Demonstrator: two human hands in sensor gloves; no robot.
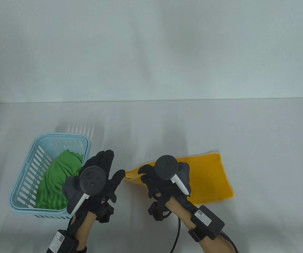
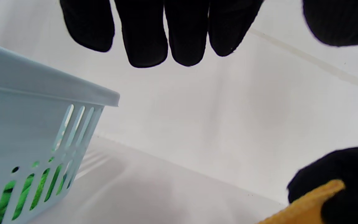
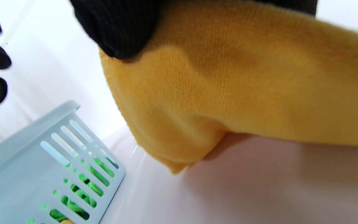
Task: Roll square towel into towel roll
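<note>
Right hand: the right hand [image 1: 164,179] pinches the left end of the yellow towel [image 1: 206,179], lifting that end off the table; one gloved finger [image 3: 120,28] presses the cloth from above.
Left hand: the left hand [image 1: 96,179] hovers with fingers [image 2: 148,34] straight and spread, holding nothing, at 9 o'clock of the right hand.
Towel: one, right of centre; its far end lies flat on the table.
Count: one blue slotted basket [image 1: 24,179] at 9 o'clock of the left hand; one green cloth [image 1: 53,181] inside it.
Surface: white table [image 1: 246,131], plain pale wall [image 1: 151,47] behind.
</note>
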